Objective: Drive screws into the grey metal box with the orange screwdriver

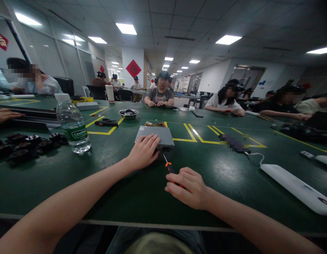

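Observation:
A grey metal box with a dark socket on its near side and coloured wires behind it stands on the green table. My left hand lies over the box's top left part, its fingers curved over the near edge and pressed together. An orange and black screwdriver is held in my right hand, just in front of the box. Its thin shaft points up at the near face, close below the socket; whether the tip touches a screw is too small to tell.
To the left stand a water bottle, several black parts and a metal bowl. A white power bank, cabled to a dark phone, lies right. People sit around the table; one person's hand shows at far left.

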{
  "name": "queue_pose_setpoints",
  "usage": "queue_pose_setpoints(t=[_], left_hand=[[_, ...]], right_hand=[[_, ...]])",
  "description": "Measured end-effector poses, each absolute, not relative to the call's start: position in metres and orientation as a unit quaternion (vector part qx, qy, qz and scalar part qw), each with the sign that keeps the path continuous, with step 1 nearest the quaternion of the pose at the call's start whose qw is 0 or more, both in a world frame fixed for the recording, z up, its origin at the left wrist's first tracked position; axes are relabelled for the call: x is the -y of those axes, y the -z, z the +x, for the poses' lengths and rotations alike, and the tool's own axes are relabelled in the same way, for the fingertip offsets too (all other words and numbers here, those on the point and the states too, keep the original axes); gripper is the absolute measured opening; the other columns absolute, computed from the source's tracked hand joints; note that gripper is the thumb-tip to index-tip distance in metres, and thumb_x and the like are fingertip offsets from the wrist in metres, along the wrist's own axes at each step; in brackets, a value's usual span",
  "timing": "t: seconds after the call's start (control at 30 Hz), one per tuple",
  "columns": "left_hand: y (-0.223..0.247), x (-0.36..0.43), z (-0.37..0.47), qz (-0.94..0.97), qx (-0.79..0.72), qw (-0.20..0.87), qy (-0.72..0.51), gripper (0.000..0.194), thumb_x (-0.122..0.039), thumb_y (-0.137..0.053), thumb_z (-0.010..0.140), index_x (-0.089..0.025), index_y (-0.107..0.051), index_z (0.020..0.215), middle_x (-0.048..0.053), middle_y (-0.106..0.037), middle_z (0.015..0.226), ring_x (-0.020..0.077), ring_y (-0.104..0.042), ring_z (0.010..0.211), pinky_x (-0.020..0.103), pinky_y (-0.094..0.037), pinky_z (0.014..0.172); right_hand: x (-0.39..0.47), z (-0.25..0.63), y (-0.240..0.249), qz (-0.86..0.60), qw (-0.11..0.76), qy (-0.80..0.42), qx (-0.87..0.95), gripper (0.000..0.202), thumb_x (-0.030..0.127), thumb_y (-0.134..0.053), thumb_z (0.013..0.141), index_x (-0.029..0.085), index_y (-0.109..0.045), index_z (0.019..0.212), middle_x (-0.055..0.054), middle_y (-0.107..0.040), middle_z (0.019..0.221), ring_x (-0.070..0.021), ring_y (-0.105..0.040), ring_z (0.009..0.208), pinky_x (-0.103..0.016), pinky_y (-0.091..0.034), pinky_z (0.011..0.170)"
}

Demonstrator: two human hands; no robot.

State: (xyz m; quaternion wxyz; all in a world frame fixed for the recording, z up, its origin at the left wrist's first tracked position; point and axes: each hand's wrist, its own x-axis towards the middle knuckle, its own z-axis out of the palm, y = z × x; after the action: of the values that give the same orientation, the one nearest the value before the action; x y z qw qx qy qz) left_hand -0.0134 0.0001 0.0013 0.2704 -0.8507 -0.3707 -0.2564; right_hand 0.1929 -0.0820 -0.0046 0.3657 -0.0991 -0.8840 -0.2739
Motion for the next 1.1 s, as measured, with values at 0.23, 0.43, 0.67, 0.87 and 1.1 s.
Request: queue_pose_setpoints(t=[0.23, 0.43, 0.67, 0.87, 1.1], left_hand=[[-0.001, -0.001, -0.014, -0.85, 0.373, 0.27, 0.257, 0.043, -0.03, -0.043, 0.086, -0.012, -0.047, 0.125, 0.015, -0.052, 0.128, 0.0284, -0.048, 0.116, 0.043, -0.037, 0.091], [0.0, -0.002, -0.014, -0.848, 0.379, 0.271, 0.252, 0.044, -0.031, -0.043, 0.086, -0.01, -0.046, 0.125, 0.015, -0.051, 0.129, 0.0284, -0.047, 0.117, 0.043, -0.036, 0.093], [0.0, -0.001, -0.015, -0.848, 0.374, 0.27, 0.26, 0.044, -0.03, -0.046, 0.085, -0.011, -0.047, 0.125, 0.016, -0.052, 0.127, 0.0279, -0.048, 0.116, 0.042, -0.037, 0.092], [-0.001, 0.0, -0.014, -0.847, 0.373, 0.271, 0.264, 0.042, -0.03, -0.044, 0.086, -0.011, -0.048, 0.123, 0.016, -0.052, 0.127, 0.0274, -0.049, 0.116, 0.042, -0.037, 0.092], [0.0, -0.001, -0.014, -0.848, 0.374, 0.268, 0.262, 0.042, -0.03, -0.043, 0.086, -0.011, -0.048, 0.123, 0.016, -0.051, 0.128, 0.0282, -0.048, 0.116, 0.043, -0.037, 0.092]], right_hand=[[0.081, 0.195, 0.006, -0.143, 0.392, 0.281, 0.864, 0.02, 0.008, -0.051, 0.079, 0.016, -0.049, 0.097, -0.009, -0.059, 0.095, -0.0135, -0.055, 0.077, -0.026, -0.048, 0.064], [0.078, 0.198, 0.01, -0.163, 0.394, 0.31, 0.85, 0.022, 0.007, -0.051, 0.077, 0.019, -0.05, 0.096, -0.011, -0.051, 0.105, -0.0184, -0.051, 0.091, -0.033, -0.051, 0.071], [0.076, 0.199, 0.004, -0.166, 0.405, 0.315, 0.842, 0.021, 0.014, -0.064, 0.075, 0.022, -0.054, 0.091, -0.008, -0.052, 0.102, -0.0182, -0.051, 0.092, -0.031, -0.052, 0.071], [0.076, 0.199, 0.001, -0.13, 0.398, 0.29, 0.86, 0.021, 0.007, -0.056, 0.077, 0.017, -0.054, 0.096, -0.013, -0.054, 0.11, -0.0218, -0.052, 0.104, -0.034, -0.054, 0.076], [0.074, 0.198, -0.002, -0.148, 0.403, 0.296, 0.853, 0.02, 0.01, -0.059, 0.077, 0.019, -0.053, 0.094, -0.01, -0.057, 0.105, -0.0191, -0.056, 0.097, -0.034, -0.055, 0.075]])
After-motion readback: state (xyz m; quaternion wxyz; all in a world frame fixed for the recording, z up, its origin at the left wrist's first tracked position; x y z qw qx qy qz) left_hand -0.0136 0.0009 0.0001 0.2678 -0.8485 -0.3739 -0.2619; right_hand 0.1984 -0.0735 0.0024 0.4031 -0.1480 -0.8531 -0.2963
